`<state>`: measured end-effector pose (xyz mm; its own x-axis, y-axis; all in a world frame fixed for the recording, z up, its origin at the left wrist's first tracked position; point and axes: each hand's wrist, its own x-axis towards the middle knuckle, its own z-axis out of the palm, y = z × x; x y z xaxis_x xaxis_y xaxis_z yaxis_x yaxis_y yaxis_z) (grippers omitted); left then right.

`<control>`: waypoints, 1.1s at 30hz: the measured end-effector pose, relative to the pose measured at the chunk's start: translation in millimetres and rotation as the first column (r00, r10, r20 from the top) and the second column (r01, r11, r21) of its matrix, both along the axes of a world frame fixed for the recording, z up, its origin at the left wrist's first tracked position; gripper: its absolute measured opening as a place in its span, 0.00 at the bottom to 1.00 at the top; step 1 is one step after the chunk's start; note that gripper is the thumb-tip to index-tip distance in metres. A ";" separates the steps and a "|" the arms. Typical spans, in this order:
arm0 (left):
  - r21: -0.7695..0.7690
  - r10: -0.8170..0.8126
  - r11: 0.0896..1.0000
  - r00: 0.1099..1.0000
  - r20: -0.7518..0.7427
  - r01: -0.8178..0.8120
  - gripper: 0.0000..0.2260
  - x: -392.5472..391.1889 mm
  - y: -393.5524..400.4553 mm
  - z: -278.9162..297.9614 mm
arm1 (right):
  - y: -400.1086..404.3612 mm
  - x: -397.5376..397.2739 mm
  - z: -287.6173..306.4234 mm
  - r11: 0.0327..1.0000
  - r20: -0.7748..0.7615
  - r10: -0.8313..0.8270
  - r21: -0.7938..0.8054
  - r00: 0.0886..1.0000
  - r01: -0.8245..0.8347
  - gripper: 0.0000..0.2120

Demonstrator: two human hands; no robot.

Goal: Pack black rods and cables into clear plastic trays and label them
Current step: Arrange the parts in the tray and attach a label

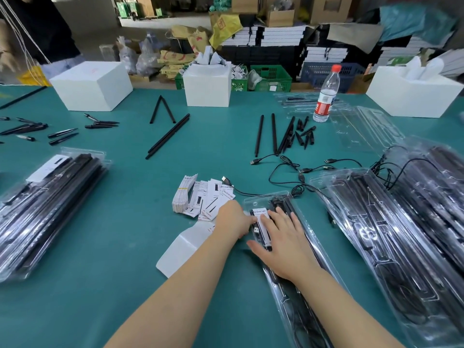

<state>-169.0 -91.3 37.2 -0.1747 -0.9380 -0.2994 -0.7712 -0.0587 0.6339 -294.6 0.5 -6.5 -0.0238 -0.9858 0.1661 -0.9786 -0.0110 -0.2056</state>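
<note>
On the clear tray [281,247], the right hand [283,244] presses flat, fingers spread; the left hand [233,218] grips its left edge beside the label [262,222].

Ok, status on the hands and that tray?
Right hand flat on label. Left hand steadies tray edge. Loose cable behind, nothing blocking.

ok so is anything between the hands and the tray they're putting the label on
Nothing visible. The right hand already lies flat on the label on top of the clear tray, and the left hand touches the tray's left edge beside the label. The loose label pile sits off to the left.
</note>
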 end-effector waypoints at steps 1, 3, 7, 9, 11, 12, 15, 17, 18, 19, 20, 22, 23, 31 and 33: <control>-0.006 -0.006 1.000 1.000 0.000 0.006 0.16 -1.5 0.0 0.2 | 0.2 0.3 0.8 1.000 -0.012 -0.001 0.008 1.000 0.001 0.38; 0.001 -0.014 1.000 1.000 0.010 0.014 0.11 -3.3 -1.0 0.7 | 0.1 1.4 2.7 0.999 -0.036 0.001 0.036 0.999 0.000 0.38; 0.052 0.038 0.998 0.997 -0.069 -0.034 0.18 -8.7 -3.4 3.1 | -0.3 2.2 6.9 0.993 -0.060 0.004 0.117 0.998 0.003 0.37; 0.081 0.082 0.994 0.988 -0.129 -0.072 0.18 -11.5 -2.8 1.8 | 1.6 3.9 9.0 0.987 -0.021 0.001 0.159 1.000 0.002 0.35; 0.100 0.115 0.991 0.965 -0.235 -0.094 0.12 -11.9 -2.0 -3.9 | 4.8 4.4 12.8 0.984 0.048 -0.012 0.178 0.999 0.003 0.32; 0.089 0.118 0.991 0.950 -0.288 -0.096 0.09 -10.9 -0.7 -6.3 | 6.2 3.7 14.9 0.986 0.088 -0.022 0.167 0.996 0.007 0.30; -0.069 0.076 0.991 0.915 -0.397 -0.112 0.04 -6.2 5.8 -8.8 | 8.4 -1.9 24.1 0.997 0.246 -0.040 0.075 0.968 0.022 0.24; -0.187 0.005 0.976 0.870 -0.494 -0.112 0.01 -1.8 14.6 -8.2 | 6.2 -7.6 31.5 0.999 0.376 -0.048 0.018 0.926 0.045 0.22; -0.179 -0.003 0.977 0.830 -0.558 -0.117 0.03 1.4 20.4 -8.8 | 4.8 -10.7 35.2 0.998 0.434 -0.058 0.005 0.899 0.062 0.22; -0.127 0.013 0.985 0.781 -0.625 -0.119 0.04 4.9 25.3 -11.1 | 3.1 -14.7 38.4 0.996 0.467 -0.073 -0.005 0.881 0.085 0.22; -0.057 0.043 0.992 0.735 -0.676 -0.110 0.04 8.8 28.8 -14.5 | 0.5 -19.4 41.5 0.993 0.463 -0.091 -0.019 0.882 0.112 0.22; 0.034 0.083 0.996 0.664 -0.743 -0.087 0.07 15.4 32.4 -19.7 | -6.6 -27.7 46.2 0.986 0.355 -0.137 -0.045 0.925 0.163 0.24; 0.060 0.096 0.995 0.637 -0.765 -0.078 0.08 17.2 32.5 -19.8 | -11.8 -30.7 48.2 0.984 0.292 -0.149 -0.047 0.945 0.170 0.25; 0.091 0.058 0.995 0.590 -0.805 0.026 0.08 10.9 26.5 -12.4 | -48.1 -42.2 82.9 0.989 0.178 -0.144 0.059 0.974 0.135 0.17; 0.152 0.085 0.986 0.585 -0.807 0.066 0.07 5.4 28.1 -12.3 | -52.1 -45.5 88.2 0.981 0.263 -0.147 0.160 0.954 0.107 0.08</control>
